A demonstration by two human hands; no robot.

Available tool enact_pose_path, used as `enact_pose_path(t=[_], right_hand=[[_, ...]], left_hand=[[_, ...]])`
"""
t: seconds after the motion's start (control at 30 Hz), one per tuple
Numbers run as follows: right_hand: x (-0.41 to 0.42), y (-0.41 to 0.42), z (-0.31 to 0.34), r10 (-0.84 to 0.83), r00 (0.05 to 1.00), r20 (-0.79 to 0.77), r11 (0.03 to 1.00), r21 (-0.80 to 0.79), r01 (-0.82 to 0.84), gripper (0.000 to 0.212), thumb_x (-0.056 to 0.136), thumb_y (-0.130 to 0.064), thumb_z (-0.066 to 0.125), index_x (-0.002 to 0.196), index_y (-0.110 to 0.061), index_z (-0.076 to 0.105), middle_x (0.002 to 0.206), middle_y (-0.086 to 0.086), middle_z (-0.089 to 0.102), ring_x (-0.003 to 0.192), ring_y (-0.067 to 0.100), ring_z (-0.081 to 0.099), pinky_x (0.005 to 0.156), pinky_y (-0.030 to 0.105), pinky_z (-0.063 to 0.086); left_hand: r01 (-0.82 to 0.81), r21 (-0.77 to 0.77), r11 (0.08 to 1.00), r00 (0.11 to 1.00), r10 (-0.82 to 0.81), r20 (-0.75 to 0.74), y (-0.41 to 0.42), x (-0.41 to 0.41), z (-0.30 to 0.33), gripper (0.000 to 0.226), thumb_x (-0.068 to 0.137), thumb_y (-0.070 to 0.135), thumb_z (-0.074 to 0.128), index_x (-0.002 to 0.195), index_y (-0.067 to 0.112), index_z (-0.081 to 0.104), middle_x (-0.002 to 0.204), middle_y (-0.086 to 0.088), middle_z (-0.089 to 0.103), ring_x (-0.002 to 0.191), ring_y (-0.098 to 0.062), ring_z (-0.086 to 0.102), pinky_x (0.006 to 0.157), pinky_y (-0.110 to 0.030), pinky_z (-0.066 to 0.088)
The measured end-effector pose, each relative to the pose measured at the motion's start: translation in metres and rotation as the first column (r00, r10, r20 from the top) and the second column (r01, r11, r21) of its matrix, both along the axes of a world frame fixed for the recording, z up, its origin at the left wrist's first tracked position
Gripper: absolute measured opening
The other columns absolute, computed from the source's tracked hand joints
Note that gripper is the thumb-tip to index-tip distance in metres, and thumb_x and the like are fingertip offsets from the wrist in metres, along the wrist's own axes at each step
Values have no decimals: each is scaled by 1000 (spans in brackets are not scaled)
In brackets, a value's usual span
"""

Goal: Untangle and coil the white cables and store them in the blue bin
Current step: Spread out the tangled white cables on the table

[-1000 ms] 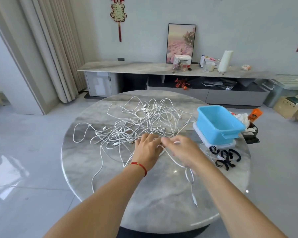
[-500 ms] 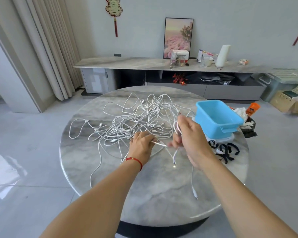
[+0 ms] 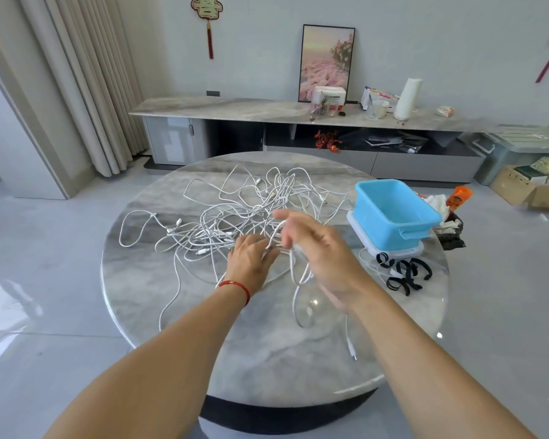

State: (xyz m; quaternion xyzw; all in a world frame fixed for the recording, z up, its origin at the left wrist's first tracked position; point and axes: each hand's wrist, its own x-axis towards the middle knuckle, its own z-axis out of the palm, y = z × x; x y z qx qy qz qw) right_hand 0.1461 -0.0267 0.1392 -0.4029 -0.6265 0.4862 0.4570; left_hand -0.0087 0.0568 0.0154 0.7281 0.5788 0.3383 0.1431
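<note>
Since half a second ago my right hand point(image 3: 314, 245) has swung left over the tangle, and I see its fingers now spread loosely, blurred, with a strand running under them; I cannot tell whether it pinches that strand. One plug end point(image 3: 351, 346) lies near the table's point(image 3: 267, 369) near edge. My left hand point(image 3: 251, 259), a red cord point(image 3: 235, 285) at its wrist, presses curled fingers into the cables point(image 3: 235, 213), which sprawl across the table's middle. Black ties point(image 3: 404, 274) lie at the right edge, just before the bin point(image 3: 390, 213), which stands upright there on a white lid point(image 3: 355, 224).
</note>
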Motion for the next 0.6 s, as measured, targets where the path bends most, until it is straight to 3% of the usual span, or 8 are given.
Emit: enact_pose_path(t=[0.07, 0.13, 0.2, 0.27, 0.33, 0.43, 0.53, 0.6], right_hand=[[8, 4, -6, -75, 990, -118, 994, -86, 65, 39, 111, -23, 41, 75, -12, 50, 100, 11, 76, 107, 23, 73, 92, 26, 55], [16, 11, -17, -304, 941, 147, 948, -46, 314, 40, 108, -32, 42, 75, -11, 49, 65, 8, 68, 66, 25, 72, 69, 40, 56], [18, 17, -25, -414, 812, 411, 894, 12, 449, 34, 101, -39, 50, 80, -13, 53, 64, 3, 62, 53, 18, 62, 60, 44, 57], [11, 18, -29, -312, 756, 576, 899, -79, 431, 29, 92, -47, 61, 93, -19, 58, 78, -5, 61, 62, 16, 64, 50, 33, 54], [3, 14, -34, -119, 715, 689, 936, -162, 312, 22, 88, -45, 69, 88, -23, 65, 62, -11, 56, 50, 10, 56, 43, 23, 41], [-7, 7, -35, -5, 799, 601, 984, -138, 111, 28, 93, -31, 70, 68, -19, 68, 41, -13, 48, 39, 4, 42, 44, 23, 36], [-9, 4, -27, -123, 905, 408, 991, 106, 87, 31, 101, -28, 64, 70, -23, 67, 78, -9, 63, 68, 3, 55, 69, 22, 43], [-6, 7, -27, -174, 965, 198, 979, 142, 147, 34, 106, -24, 55, 72, -24, 62, 107, -2, 65, 97, 0, 62, 88, 16, 44]], left_hand=[[6, 30, 1000, 1000, -6, -9, 2, 0, -2, 33, 94, 44, 53, 102, 18, 73, 113, 0, 65, 110, -32, 50, 85, -46, 47], [9, 54, 999, 999, -8, -34, 3, 0, -1, 19, 96, 35, 61, 102, 22, 73, 116, 3, 63, 112, -30, 49, 87, -47, 47], [22, 63, 998, 997, -18, -74, 1, 3, 3, 18, 96, 36, 63, 103, 23, 73, 124, 3, 61, 120, -28, 47, 91, -46, 43], [21, 62, 998, 993, -14, -120, -1, 8, 6, 18, 96, 33, 63, 108, 24, 72, 133, 0, 57, 131, -26, 41, 96, -46, 39], [13, 30, 999, 990, -8, -142, -3, 10, 9, 20, 97, 34, 61, 111, 24, 72, 139, -1, 52, 136, -25, 35, 101, -47, 35], [25, 16, 1000, 977, -21, -214, -2, 3, 5, 23, 93, 30, 65, 114, 22, 70, 141, -1, 50, 137, -26, 34, 106, -49, 34], [-4, 34, 999, 987, 9, -159, 3, -4, 3, 25, 92, 25, 63, 115, 19, 70, 138, -4, 54, 132, -32, 41, 105, -50, 37], [-22, 70, 997, 996, 28, -89, 4, -3, 3, 29, 98, 35, 55, 118, 19, 69, 133, -6, 58, 127, -34, 46, 103, -51, 40]])
